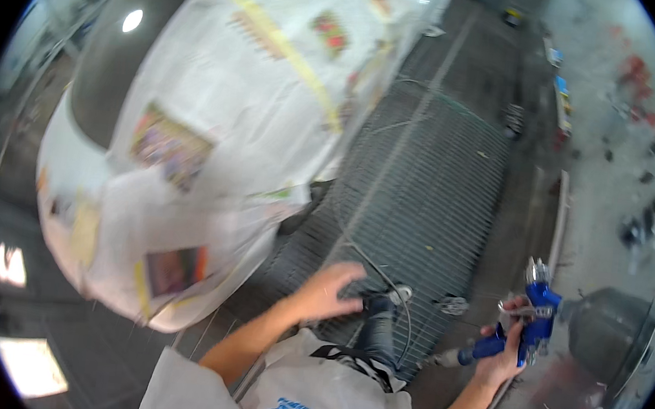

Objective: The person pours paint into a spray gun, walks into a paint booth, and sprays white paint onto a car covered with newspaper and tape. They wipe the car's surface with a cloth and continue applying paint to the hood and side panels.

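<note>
My right hand [503, 359] is wrapped around the handle of a blue spray gun [540, 312] at the lower right. Its silver nozzle end points toward the top of the view. A large grey, see-through cup [611, 334] sits beside the gun and appears joined to it. My left hand [327, 293] is held out in front of my body with fingers apart and nothing in it, slightly blurred. To its left stands a car [70, 172] largely covered with white masking sheet [234, 109], apart from my hand.
Yellow tape [280, 38] and printed paper patches [172, 142] lie on the covering. A thin hose [373, 264] runs across the floor grating [433, 175] by my feet. Along the right is a paint-spattered grey wall [624, 154]. Light reflects off the dark floor [99, 364] at lower left.
</note>
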Available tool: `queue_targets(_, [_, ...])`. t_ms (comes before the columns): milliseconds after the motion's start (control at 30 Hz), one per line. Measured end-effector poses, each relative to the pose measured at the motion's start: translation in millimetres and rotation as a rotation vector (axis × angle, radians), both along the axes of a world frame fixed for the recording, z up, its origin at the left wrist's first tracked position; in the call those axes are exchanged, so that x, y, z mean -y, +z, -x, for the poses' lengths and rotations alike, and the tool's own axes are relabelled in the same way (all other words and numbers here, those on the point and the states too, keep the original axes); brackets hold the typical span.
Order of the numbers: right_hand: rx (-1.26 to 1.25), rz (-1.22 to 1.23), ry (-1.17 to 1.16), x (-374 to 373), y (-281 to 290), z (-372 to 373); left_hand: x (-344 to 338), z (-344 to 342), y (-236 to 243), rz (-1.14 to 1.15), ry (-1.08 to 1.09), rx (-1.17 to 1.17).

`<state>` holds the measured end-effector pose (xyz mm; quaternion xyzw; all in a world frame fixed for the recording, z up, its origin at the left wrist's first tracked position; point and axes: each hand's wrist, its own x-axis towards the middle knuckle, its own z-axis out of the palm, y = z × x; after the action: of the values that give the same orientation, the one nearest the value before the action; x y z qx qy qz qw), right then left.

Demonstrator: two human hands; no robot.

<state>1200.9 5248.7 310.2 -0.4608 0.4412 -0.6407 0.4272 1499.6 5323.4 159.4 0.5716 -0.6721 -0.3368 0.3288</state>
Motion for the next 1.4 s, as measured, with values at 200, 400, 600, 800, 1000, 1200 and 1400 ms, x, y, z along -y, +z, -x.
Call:
queue_targets(200, [0.195,0.095,-0.137,163.1,49.2,35.8,139.8,175.2,-29.7,-0.152,-0.469,-0.267])
queue_targets(400, [0.187,0.169,-0.219,314.5,95.2,77.1,277.8,224.2,-79.7,-0.271,-0.054,0.039])
queue_targets(600, [0.094,0.306,-0.255,441.4,132.4,108.8,412.5,190.7,-75.7,-0.421,0.002,0.032])
queue_targets(800, [0.165,0.236,0.179,557.1,122.2,83.8,571.8,220.5,83.8,-0.35,-0.429,-1.056])
queue_targets(1000, [0.23,0.169,0.426,693.6,81.2,53.3,734.3,221.4,147.0,-0.353,-0.472,-1.244])
queue_targets(1200, [0.261,0.17,0.46,822.4,96.7,18.5,862.1,193.0,144.8,-0.406,-0.379,-1.238])
queue_targets(1400, [0.281,0.051,0.62,938.5,91.1,-9.1,957.3,169.1,137.3,-0.189,-0.242,-1.132])
